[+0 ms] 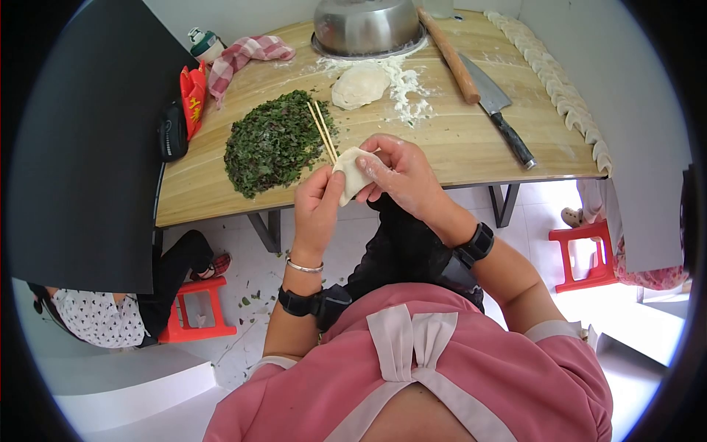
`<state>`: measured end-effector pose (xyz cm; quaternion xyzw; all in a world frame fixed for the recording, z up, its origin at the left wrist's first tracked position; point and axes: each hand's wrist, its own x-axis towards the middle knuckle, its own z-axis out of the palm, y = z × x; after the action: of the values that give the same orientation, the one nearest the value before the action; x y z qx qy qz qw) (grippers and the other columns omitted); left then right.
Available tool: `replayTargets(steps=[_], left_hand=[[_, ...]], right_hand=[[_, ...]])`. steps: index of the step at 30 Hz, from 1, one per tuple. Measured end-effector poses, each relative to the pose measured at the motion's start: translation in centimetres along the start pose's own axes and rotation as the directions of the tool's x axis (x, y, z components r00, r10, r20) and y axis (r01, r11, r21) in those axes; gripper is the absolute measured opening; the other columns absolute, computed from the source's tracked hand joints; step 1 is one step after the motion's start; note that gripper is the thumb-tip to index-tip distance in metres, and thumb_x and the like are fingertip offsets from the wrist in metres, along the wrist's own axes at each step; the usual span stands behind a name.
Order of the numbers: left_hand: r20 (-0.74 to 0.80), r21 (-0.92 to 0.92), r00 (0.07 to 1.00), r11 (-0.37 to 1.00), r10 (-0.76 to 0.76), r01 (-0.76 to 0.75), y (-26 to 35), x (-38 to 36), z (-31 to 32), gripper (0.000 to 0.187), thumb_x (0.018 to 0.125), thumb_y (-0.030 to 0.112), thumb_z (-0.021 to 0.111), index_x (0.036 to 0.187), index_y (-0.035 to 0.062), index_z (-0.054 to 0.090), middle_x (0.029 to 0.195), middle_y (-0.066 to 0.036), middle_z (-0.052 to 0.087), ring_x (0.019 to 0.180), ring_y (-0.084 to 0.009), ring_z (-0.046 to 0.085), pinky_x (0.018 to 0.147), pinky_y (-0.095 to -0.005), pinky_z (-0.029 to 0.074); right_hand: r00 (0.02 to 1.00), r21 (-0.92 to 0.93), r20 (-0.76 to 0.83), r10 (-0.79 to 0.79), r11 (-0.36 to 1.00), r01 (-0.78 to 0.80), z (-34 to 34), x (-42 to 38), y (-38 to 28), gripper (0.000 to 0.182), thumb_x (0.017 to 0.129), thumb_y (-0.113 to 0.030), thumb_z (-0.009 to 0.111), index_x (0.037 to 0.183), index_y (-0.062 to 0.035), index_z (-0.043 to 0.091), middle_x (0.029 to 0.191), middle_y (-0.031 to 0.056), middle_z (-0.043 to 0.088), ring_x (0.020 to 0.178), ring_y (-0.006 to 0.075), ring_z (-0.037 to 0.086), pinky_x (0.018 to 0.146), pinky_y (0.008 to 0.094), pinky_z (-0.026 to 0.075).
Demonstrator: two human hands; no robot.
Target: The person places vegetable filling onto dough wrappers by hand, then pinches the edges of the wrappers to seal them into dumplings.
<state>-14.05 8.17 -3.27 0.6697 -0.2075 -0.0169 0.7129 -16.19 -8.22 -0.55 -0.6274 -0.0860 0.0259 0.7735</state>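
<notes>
In the head view, the folded dough piece sits at the middle of the frame, held up between the person's two hands just in front of the near edge of the table. The left hand is on its left side, fingers curled and thumb pressed on the dough's lower left edge. The right hand grips it from the right, thumb laid over the upper face and fingers bent around the far side, with flour on the skin. Just above the left hand, a pair of chopsticks slants down toward the dough; whether their lower ends touch it cannot be told. Left of the chopsticks, a broad heap of chopped greens lies left of centre, near the left hand. Above the hands, at upper centre, flat dough rounds lie beside scattered flour, below a metal bowl. Toward the upper right, a rolling pin lies partly over the blade of a cleaver. Along the far right edge of the table, well apart from both hands, runs a line of folded dumplings.
</notes>
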Motion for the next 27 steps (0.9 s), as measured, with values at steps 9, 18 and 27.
replayTargets(steps=[9, 18, 27], left_hand=[[-0.018, -0.131, 0.994, 0.985, -0.112, 0.109, 0.7, -0.1, -0.1, 0.029, 0.097, 0.020, 0.049, 0.073, 0.0052, 0.050, 0.063, 0.007, 0.040, 0.057, -0.0024, 0.031, 0.050, -0.0210, 0.025], [-0.034, -0.023, 0.998, 0.999, -0.044, 0.043, 0.0, -0.3, -0.7, 0.022, 0.096, 0.020, 0.049, 0.082, 0.0033, 0.055, 0.066, 0.005, 0.048, 0.059, -0.0041, 0.040, 0.051, -0.0200, 0.032], [0.185, -0.130, 0.950, 0.952, -0.250, 0.276, 1.9, 0.4, -0.8, 0.030, 0.096, 0.016, 0.047, 0.116, -0.0042, 0.055, 0.088, -0.006, 0.063, 0.071, -0.0103, 0.062, 0.056, -0.0207, 0.044]], right_hand=[[0.990, 0.013, -0.142, -0.025, 1.000, 0.027, 0.5, 0.1, -0.1, 0.013, 0.094, -0.012, 0.051, 0.098, -0.0002, 0.051, 0.078, 0.0083, 0.063, 0.059, 0.0110, 0.063, 0.050, 0.0219, 0.050], [0.972, -0.401, -0.113, -0.205, 0.905, 0.144, -0.1, 0.0, -0.4, 0.015, 0.092, -0.015, 0.052, 0.093, -0.0006, 0.054, 0.064, 0.0093, 0.060, 0.051, 0.0124, 0.060, 0.047, 0.0271, 0.044], [0.965, -0.604, 0.055, -0.258, 0.761, 0.238, -0.5, 0.2, -0.6, 0.015, 0.091, -0.014, 0.050, 0.092, -0.0008, 0.057, 0.067, 0.0125, 0.057, 0.058, 0.0213, 0.055, 0.056, 0.0331, 0.043]])
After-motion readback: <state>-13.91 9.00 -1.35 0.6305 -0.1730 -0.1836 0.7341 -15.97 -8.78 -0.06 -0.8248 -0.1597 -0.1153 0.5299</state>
